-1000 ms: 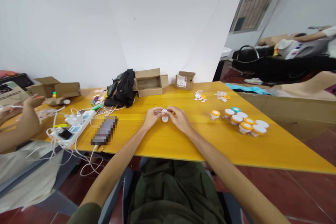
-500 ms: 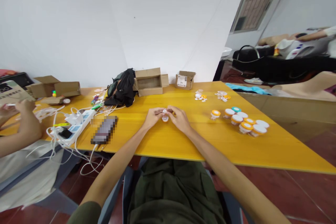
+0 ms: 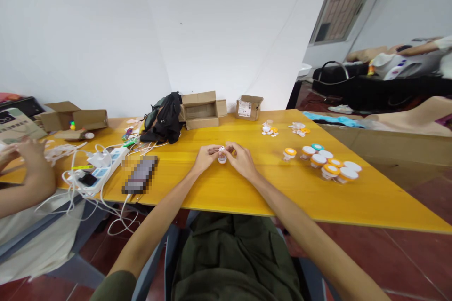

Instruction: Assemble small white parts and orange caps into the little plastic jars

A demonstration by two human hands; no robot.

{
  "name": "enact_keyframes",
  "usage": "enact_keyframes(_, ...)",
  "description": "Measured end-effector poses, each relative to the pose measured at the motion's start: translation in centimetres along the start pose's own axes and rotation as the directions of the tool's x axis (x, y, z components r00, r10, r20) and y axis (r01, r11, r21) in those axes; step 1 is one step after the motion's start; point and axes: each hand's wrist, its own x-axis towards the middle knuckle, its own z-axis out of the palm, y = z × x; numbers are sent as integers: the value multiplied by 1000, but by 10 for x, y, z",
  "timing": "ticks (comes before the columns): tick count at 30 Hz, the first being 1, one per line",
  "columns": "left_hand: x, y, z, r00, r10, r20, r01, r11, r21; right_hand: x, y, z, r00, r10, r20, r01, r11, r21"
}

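Note:
My left hand and my right hand meet over the middle of the yellow table. Their fingertips pinch a small white round part between them, just above the tabletop. A second small white piece sits right under it against my fingers. Both hands are closed round the part, wrists resting near the table surface.
A cluster of small jars with orange, white and teal lids stands to the right. Loose small white parts lie farther back. Cardboard boxes, a black bag, a power strip with cables and a phone lie left. Another person's hand works at far left.
My hands stay together on the small part, with only slight finger movement. The other person's hand at far left has dropped lower and drawn back toward the table edge.

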Motion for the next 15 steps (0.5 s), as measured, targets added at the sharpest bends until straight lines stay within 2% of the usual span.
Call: enact_keyframes(15,-3,3,0,998,31,50,-32,999,23,1,9,3,998,60,-32,-58,997,46)
